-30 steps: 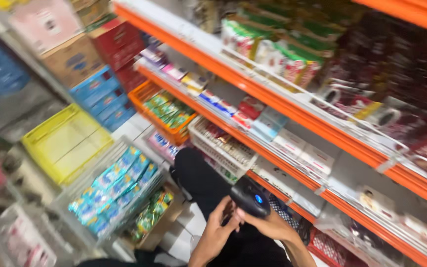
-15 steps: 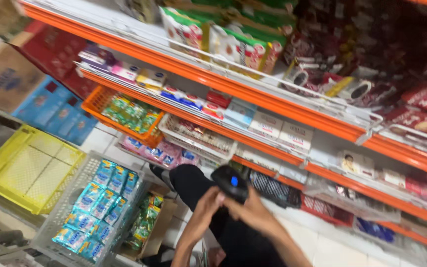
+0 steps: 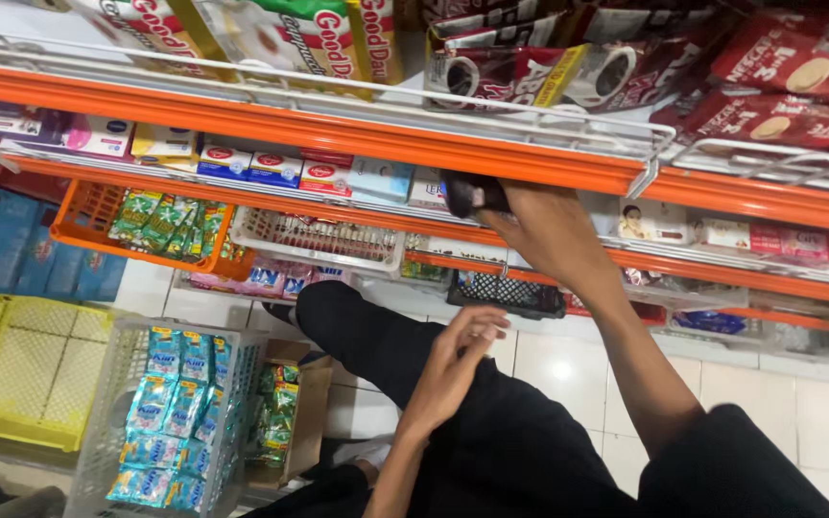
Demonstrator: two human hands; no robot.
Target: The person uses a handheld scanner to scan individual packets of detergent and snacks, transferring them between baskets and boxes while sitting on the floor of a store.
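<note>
Nearest, the left hand (image 3: pixel 453 369) hangs loose over the black-trousered leg (image 3: pixel 491 432), fingers half curled, its grip released and touching nothing but the cloth. Beyond it, the right hand (image 3: pixel 544 230) is raised to the long orange metal shelf edge (image 3: pixel 338 129), its grip clenched around a small black handheld device (image 3: pixel 467 195), which sits just below that orange edge and in front of a row of small flat boxes (image 3: pixel 261 171). What kind of device it is I cannot tell.

Left of the leg, on the white tiled floor (image 3: pixel 568 369), stands a white plastic lattice basket (image 3: pixel 112 384) filled with light blue sachets (image 3: pixel 170 412); a shallow yellow plastic crate (image 3: pixel 21 369) lies just beside it. Below the orange shelf edge, further back, an orange wire basket (image 3: pixel 83 216) holds green packets (image 3: pixel 160 221), with a white wire basket (image 3: pixel 319 240) next to it. Above the orange edge, behind a white wire rail (image 3: pixel 530 120), stand dark red coffee bags (image 3: pixel 568 58).
</note>
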